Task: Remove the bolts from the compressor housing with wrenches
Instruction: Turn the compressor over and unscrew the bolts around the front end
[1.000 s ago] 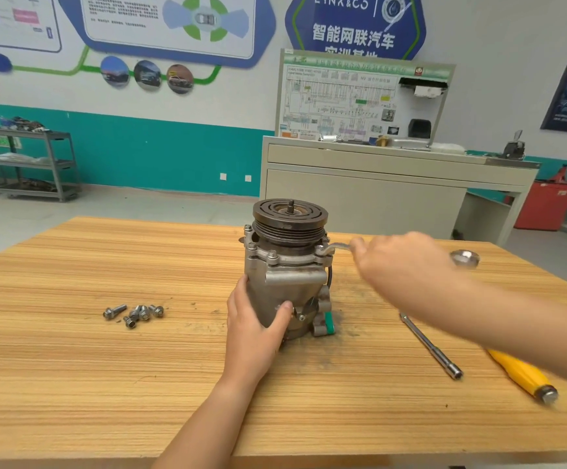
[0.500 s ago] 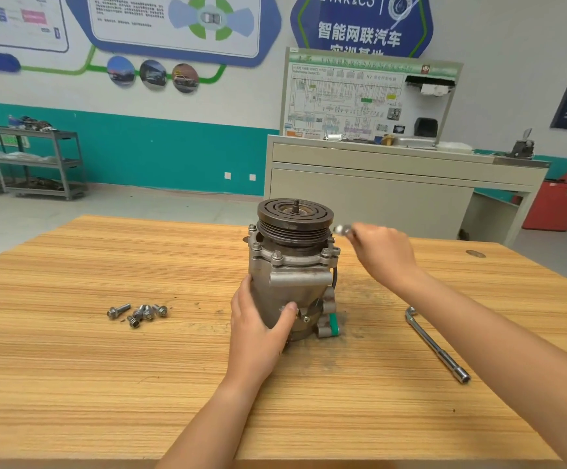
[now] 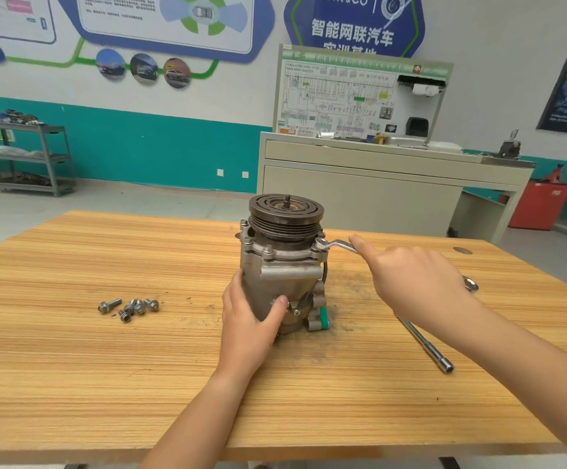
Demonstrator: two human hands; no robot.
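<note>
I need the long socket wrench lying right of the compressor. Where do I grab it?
Grip the socket wrench by its bare straight shaft, coming from above with fingers across it. It lies flat on the table, slanting, socket end nearest you; its far end is hidden behind the right forearm.

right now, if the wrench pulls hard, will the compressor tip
Probably heavy: the compressor looks like cast metal. Standing on end, a pull high up at the wrench could tip it; the left hand holds its side.
</note>
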